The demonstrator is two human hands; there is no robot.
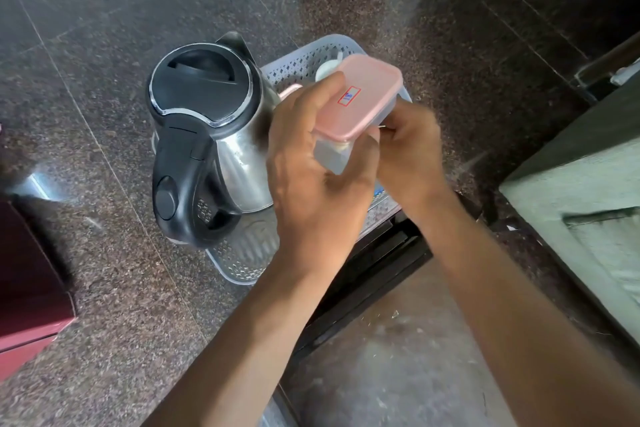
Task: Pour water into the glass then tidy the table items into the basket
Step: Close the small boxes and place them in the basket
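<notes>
both hands [313,163] [408,149] clamp pink-lidded container [360,97] above basket [298,62], seemingly beside kettle [207,135].

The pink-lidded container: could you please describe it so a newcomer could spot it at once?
Start at the steel kettle standing in the grey basket. Just right of it, both hands hold a small clear box above the basket. Its pink lid carries a red-bordered sticker.
</notes>
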